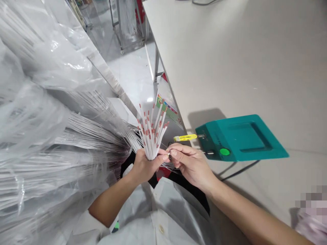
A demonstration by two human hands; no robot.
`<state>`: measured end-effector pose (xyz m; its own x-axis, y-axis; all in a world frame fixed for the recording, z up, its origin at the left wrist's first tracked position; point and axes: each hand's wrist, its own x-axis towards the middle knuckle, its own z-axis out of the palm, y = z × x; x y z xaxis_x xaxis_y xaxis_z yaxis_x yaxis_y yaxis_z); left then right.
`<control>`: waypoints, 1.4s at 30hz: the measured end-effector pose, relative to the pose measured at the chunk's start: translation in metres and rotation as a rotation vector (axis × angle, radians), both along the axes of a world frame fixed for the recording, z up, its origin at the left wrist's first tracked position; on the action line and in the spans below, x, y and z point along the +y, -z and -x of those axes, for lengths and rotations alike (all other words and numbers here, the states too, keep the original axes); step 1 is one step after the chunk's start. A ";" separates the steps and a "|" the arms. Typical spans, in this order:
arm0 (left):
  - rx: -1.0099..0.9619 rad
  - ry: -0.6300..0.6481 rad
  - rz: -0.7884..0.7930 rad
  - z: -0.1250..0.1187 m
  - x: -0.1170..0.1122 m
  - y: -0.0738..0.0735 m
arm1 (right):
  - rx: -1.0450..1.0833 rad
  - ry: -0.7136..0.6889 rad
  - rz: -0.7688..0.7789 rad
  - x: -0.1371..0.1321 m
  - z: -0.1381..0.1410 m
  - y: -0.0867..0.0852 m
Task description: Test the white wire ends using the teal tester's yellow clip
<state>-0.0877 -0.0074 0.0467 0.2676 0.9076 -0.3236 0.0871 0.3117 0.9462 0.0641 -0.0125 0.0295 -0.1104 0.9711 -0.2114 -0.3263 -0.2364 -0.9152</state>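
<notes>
A bundle of white wires [152, 144] stands up out of my left hand [144, 166], which is closed around it. The wires' upper ends have bare, copper-red tips fanned slightly apart. Beside the bundle my right hand [190, 163] pinches a white wire [168, 154], of which only a tiny part shows between the fingertips. The fingers of both hands almost touch there. To the right of my right hand, a green device [252, 137] with a round green button lies on the table. A yellow-handled tool [185, 137] sticks out from its near side.
Long bunches of white wires [89, 132], partly wrapped in clear plastic [33, 102], fill the left side. A pale table [230, 68] spans the right. Black cables [240, 170] run beneath the device. A wheeled metal rack [120, 30] stands behind. Pink cloth [310, 224] shows at lower right.
</notes>
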 end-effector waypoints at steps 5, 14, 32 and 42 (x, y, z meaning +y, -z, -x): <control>0.049 -0.063 0.034 0.003 -0.002 0.009 | -0.546 0.062 -0.365 -0.006 -0.006 0.000; 0.051 0.043 -0.025 -0.002 0.001 0.006 | -0.635 -0.016 -0.470 0.009 -0.002 -0.013; -0.130 -0.484 0.102 0.006 0.004 0.020 | -0.942 -0.127 -0.458 -0.009 -0.010 -0.004; 0.110 -0.336 -0.006 -0.006 -0.001 0.009 | -1.130 -0.421 -0.608 -0.014 -0.003 0.008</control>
<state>-0.0819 -0.0080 0.0378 -0.0829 0.9410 -0.3281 0.0821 0.3346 0.9388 0.0668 -0.0265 0.0213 -0.4739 0.8782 0.0641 0.6655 0.4048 -0.6271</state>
